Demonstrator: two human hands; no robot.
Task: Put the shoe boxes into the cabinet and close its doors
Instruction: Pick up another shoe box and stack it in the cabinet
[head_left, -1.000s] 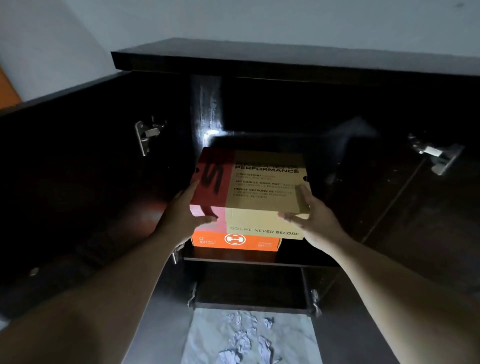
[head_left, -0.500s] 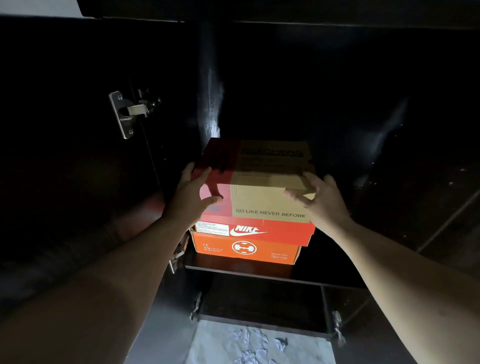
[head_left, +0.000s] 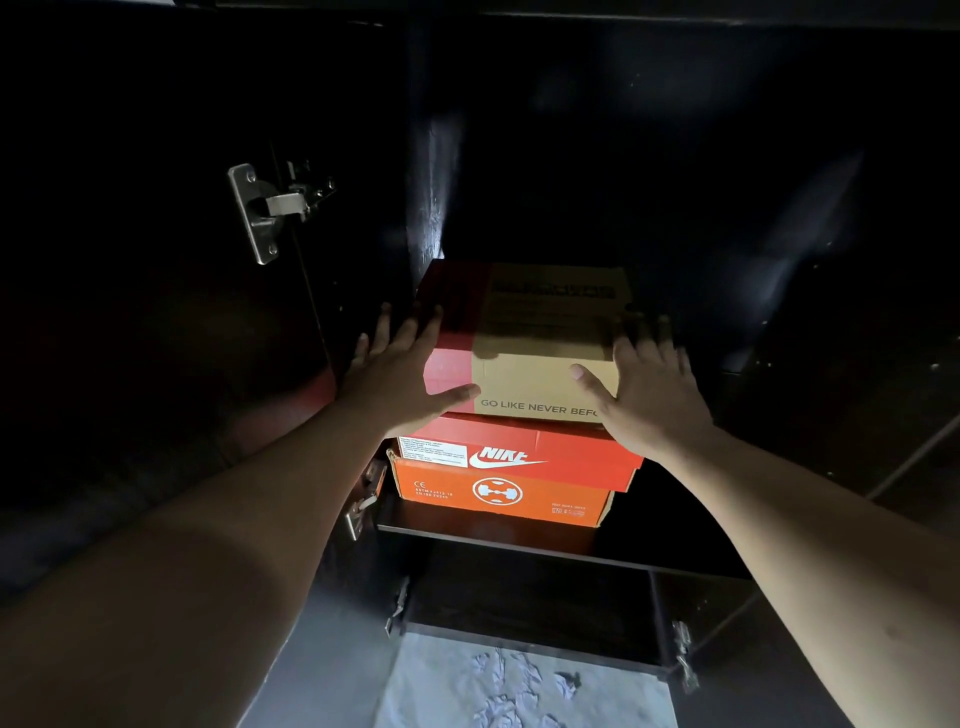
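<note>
Pale marble floor (head_left: 524, 686) shows nearest me, below the dark cabinet (head_left: 519, 156) with its doors swung open. On the shelf (head_left: 519, 538) I see three stacked shoe boxes: an orange box (head_left: 498, 493) at the bottom, a red Nike box (head_left: 571, 454) on it, and a tan and red box (head_left: 540, 343) on top. My left hand (head_left: 405, 374) lies flat against the top box's left side, fingers straight; my right hand (head_left: 649, 395) presses its right front corner, fingers spread. Farther left, a metal hinge (head_left: 270, 208) gleams
</note>
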